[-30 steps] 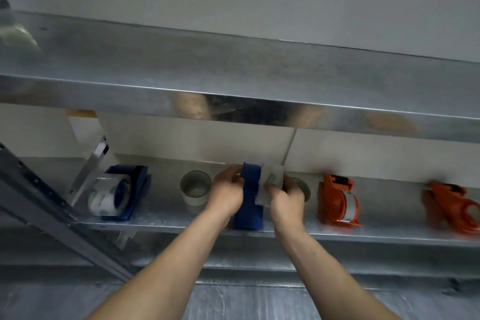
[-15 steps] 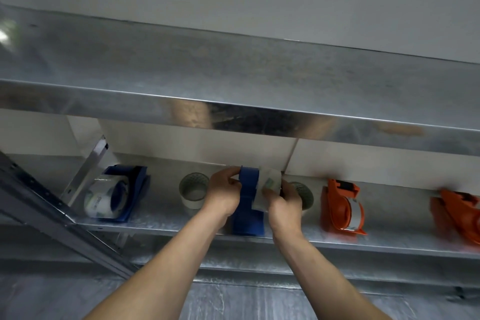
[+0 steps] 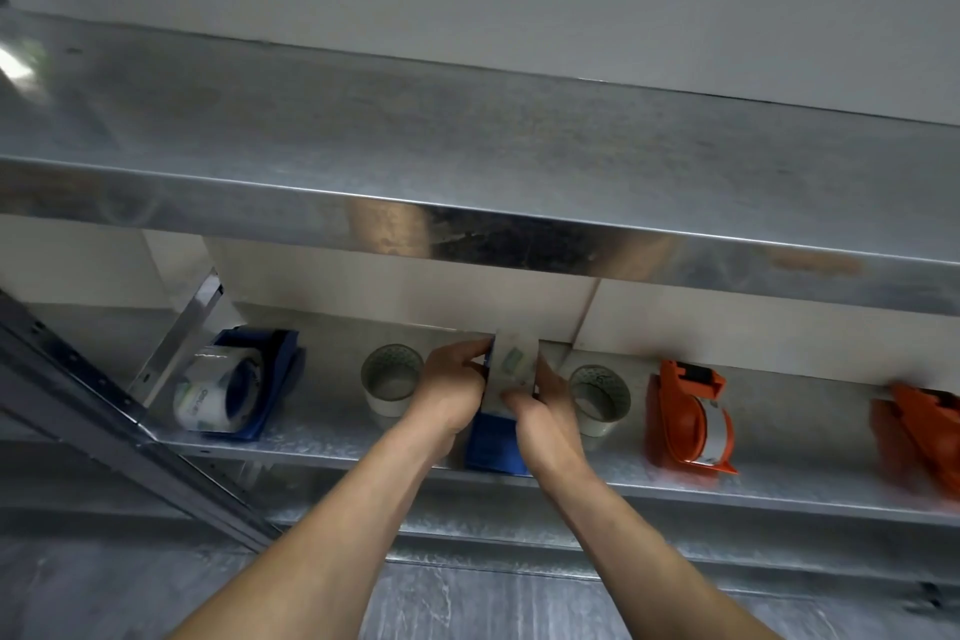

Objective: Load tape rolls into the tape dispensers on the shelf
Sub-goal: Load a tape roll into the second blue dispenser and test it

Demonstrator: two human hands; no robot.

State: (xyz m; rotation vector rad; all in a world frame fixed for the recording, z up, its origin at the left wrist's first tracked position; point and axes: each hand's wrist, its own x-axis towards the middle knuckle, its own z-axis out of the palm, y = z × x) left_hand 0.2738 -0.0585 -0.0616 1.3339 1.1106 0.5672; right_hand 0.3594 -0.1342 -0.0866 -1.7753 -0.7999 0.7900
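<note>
Both hands closed on one blue tape dispenser (image 3: 496,442) at the front edge of the lower metal shelf (image 3: 332,437): left hand (image 3: 451,392) gripping its left side, right hand (image 3: 543,413) pinching a clear tape roll (image 3: 514,363) against its top. Loose tape rolls at nine o'clock (image 3: 390,379) and three o'clock (image 3: 598,392) of the hands. Loaded blue dispenser (image 3: 236,382) far left, orange dispensers (image 3: 688,418) right.

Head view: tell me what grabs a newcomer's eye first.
Both hands, left hand and right hand, meet at mid-shelf on a blue dispenser, pressing a tape roll against it. Two bright orange dispensers stand to the right, and a loaded blue dispenser lies at far left.
</note>
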